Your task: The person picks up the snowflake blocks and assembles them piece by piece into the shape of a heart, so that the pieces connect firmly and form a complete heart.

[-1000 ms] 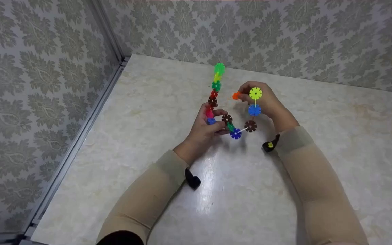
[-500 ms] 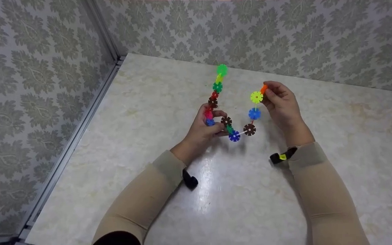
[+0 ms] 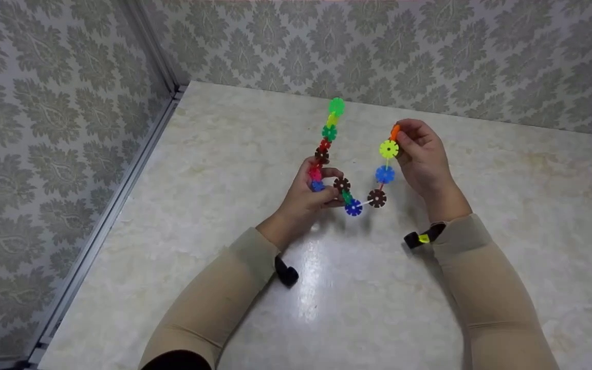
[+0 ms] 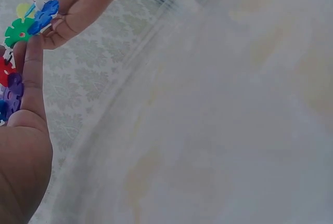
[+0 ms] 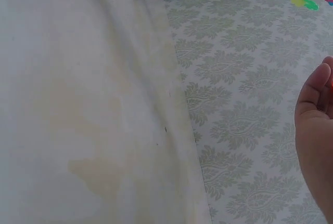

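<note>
A chain of coloured snowflake discs [image 3: 350, 198] bends in a U above the marble table [image 3: 327, 288]. My left hand [image 3: 312, 190] grips the chain near its pink and blue discs, and one arm of the chain rises to a green disc [image 3: 336, 106]. My right hand [image 3: 413, 149] pinches an orange disc [image 3: 394, 132] at the top of the other arm, just above the yellow-green disc [image 3: 388, 149]. In the left wrist view my left hand's fingers [image 4: 31, 73] lie along coloured discs [image 4: 21, 29]. Only the edge of my right hand [image 5: 315, 130] shows in the right wrist view.
Patterned wallpaper walls [image 3: 59, 128] close the table on the left and at the back, with a metal strip [image 3: 121, 190] along the left edge. Small black cameras [image 3: 287, 272] sit at both wrists. Bare marble lies in front and to the right.
My right hand swung the orange disc from the left of the yellow-green disc to its upper right and now holds it against the chain's end. My left hand stayed put.
</note>
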A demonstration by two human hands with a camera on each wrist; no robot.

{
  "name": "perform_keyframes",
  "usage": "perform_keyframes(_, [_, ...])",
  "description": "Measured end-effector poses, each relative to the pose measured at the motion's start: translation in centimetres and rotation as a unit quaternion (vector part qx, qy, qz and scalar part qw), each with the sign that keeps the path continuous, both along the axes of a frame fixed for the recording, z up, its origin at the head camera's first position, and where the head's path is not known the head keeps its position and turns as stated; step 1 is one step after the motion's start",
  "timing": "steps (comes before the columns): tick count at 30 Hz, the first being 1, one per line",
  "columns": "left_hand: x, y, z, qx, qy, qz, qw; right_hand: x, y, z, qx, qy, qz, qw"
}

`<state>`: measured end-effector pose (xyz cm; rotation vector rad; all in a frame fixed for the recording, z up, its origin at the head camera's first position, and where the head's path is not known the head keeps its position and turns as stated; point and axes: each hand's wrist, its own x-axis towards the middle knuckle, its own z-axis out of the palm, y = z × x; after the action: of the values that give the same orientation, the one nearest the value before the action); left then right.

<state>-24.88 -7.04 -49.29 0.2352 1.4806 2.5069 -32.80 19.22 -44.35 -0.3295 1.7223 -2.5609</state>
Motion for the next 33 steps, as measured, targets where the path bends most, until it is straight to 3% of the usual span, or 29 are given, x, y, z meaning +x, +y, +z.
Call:
perform_keyframes(11, [-0.1, 0.0, -0.1, -0.011, -0.004, 0.001, 0.9999, 0.2, 0.2, -0.1, -0.009, 0.012, 0.023, 1.0])
perform_keyframes(23, [-0.1, 0.0, -0.1, 0.001, -0.015, -0.001, 0.9999, 0.3, 0.8, 0.0, -0.004, 0.068, 0.069, 0.995])
perform_keyframes(33, [-0.1, 0.0, 0.0, 0.016, -0.017, 0.0, 0.9997, 0.4, 1.2, 0.2, -0.021, 0.073, 0.135, 0.988])
